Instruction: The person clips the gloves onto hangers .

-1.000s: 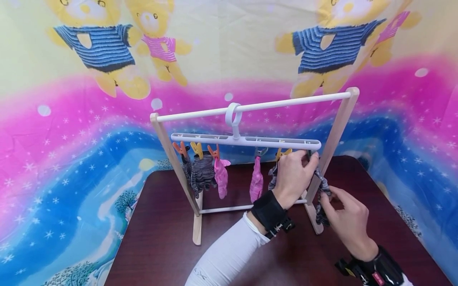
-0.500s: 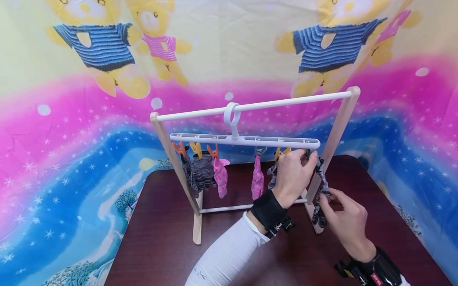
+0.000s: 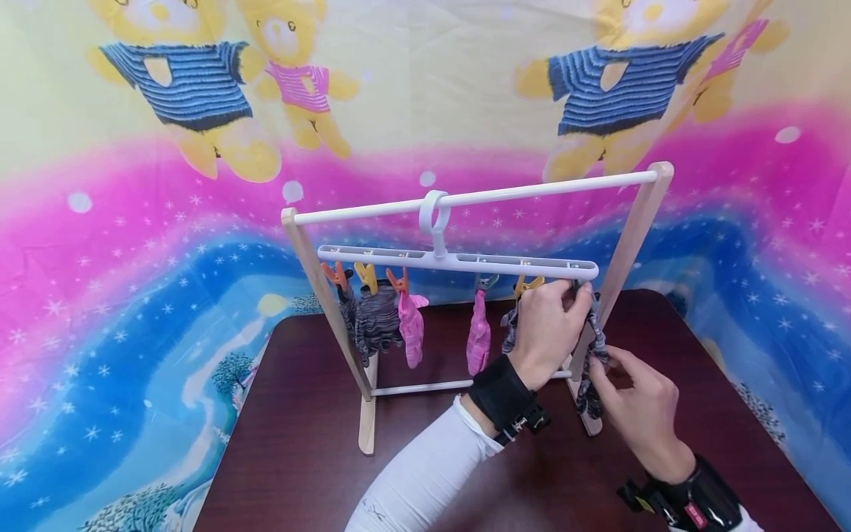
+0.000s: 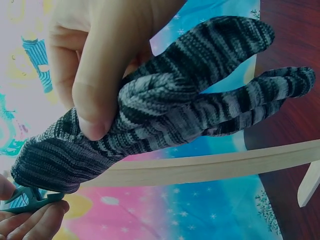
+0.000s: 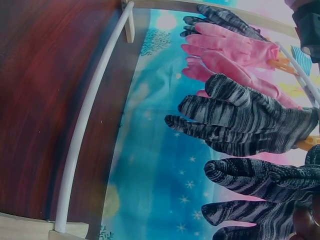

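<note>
In the head view my left hand [image 3: 552, 325] is at the right end of the white hanger [image 3: 399, 257]. Its fingers pinch a dark green clothespin [image 4: 44, 201] at the cuff of a grey-and-black striped knit glove [image 4: 150, 120]. My right hand [image 3: 638, 406] pinches this glove lower down, thumb and fingers on its palm part; the glove's fingers dangle. In the right wrist view another striped glove [image 5: 250, 120] hangs beside it, from a yellow clothespin [image 5: 307, 143]. Further along are pink gloves [image 3: 477, 332]. My left hand partly covers the clothespin in the head view.
A wooden drying rack [image 3: 628, 236] with a white top rod [image 3: 545, 191] carries the hanger. Orange clothespins [image 3: 397, 281] and a yellow one hold gloves at the left. The rack stands on a dark red-brown table [image 3: 299, 443] before a printed cloth backdrop [image 3: 425, 89].
My right hand has shifted slightly left, and the glove's dangling fingers have swung a little left with it. My left hand stays at the hanger's right end.
</note>
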Demonstrator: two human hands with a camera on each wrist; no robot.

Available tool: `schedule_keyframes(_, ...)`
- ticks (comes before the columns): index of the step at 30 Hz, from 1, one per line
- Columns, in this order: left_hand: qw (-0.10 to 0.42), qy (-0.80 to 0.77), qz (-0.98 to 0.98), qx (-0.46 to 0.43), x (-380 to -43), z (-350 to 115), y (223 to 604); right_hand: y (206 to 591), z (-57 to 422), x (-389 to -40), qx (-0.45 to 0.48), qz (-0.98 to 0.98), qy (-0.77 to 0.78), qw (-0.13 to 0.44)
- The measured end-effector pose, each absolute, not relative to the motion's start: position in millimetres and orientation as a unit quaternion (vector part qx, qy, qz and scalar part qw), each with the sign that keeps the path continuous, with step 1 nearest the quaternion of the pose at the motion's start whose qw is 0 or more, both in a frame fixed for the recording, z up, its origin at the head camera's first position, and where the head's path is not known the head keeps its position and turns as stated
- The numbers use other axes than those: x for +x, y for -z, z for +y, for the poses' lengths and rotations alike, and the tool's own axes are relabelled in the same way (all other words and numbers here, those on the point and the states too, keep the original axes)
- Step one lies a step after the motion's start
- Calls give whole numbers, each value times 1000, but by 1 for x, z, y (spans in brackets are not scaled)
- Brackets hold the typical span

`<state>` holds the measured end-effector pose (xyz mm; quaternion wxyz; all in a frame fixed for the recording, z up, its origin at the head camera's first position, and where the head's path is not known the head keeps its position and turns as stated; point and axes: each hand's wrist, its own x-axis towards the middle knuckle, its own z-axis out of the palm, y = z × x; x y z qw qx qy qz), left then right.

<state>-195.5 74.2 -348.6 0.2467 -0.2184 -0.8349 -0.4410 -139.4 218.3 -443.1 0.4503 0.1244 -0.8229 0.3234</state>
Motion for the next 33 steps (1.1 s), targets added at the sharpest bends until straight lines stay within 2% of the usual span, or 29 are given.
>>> schedule_keyframes(6,235,450,-832,-223,-193,74,350,440,218,-141,129,-825,-317,450)
schedule_keyframes(18,246,436,-837,-221,-193,75,350,433,216,-145,132,-820,-317,458)
schedule_keyframes(33,214,458,-833,-224,-191,74,350,428,219,-148,126,-840,-298,434)
